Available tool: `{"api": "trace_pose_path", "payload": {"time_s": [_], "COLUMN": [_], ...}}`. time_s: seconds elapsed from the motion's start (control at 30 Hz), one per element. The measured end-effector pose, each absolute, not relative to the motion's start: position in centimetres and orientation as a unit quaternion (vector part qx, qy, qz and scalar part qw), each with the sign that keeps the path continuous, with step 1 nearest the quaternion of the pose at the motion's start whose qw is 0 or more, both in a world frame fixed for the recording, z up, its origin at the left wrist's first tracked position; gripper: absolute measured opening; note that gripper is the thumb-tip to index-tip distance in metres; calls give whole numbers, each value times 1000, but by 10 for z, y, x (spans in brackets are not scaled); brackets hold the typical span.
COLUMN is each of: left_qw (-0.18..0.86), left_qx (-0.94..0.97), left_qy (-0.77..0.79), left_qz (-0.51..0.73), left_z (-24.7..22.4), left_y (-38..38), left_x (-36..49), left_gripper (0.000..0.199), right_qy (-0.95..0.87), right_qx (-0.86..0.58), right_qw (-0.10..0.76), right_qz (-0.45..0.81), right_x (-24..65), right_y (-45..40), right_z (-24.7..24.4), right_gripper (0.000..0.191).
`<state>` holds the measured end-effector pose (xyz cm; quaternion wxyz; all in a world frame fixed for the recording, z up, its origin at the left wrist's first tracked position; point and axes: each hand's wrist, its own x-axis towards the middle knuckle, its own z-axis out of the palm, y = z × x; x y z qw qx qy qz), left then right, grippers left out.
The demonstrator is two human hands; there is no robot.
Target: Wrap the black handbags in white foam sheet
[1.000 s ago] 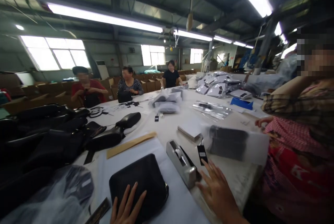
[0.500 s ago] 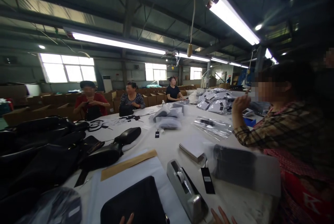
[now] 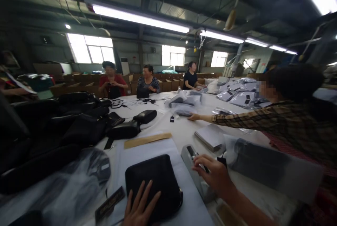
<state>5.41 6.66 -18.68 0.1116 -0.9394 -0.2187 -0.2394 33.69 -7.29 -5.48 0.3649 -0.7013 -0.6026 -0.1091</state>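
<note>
My left hand (image 3: 140, 203) lies with spread fingers flat on a black bag (image 3: 147, 170), which has a metal fitting at its right side. The bag rests on white sheets (image 3: 181, 184). A dark hang tag (image 3: 110, 201) lies at its lower left. My right hand (image 3: 216, 175) is over a grey tape dispenser (image 3: 186, 152), partly covering it. Its thumb and fingers are curled together in a pinch; whatever is between them is too small or hidden to make out.
Black bags (image 3: 86, 124) are heaped on the left, near clear plastic (image 3: 76, 173). White cards (image 3: 209, 138) and a wrapped bag (image 3: 268, 163) lie right. A co-worker's arm (image 3: 237, 119) reaches across to wrapped bags (image 3: 186, 105). Others sit beyond the table.
The view has swung right. My left hand has come further onto the bag, and my right hand has moved up over the tape dispenser. The co-worker at right has stretched an arm across the table.
</note>
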Motion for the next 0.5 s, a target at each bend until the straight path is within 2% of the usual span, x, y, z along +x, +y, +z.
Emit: {"api": "trace_pose_path", "payload": {"time_s": [0.17, 0.33, 0.5], "left_qw": [84, 74, 93], "left_qx": [-955, -956, -947], "left_qy": [-219, -220, -185], "left_qz": [-181, -181, -245], "left_z": [-160, -156, -166], "left_y": [60, 58, 67], "left_x": [48, 49, 50], "left_gripper": [85, 85, 75], "right_qy": [-681, -730, -730], "right_qx": [-645, -623, -634], "right_qw": [347, 252, 179], "right_qz": [5, 128, 180], "right_x": [336, 338, 347], "right_y": [26, 123, 193], "right_z": [-51, -95, -137], "right_gripper": [13, 23, 24]}}
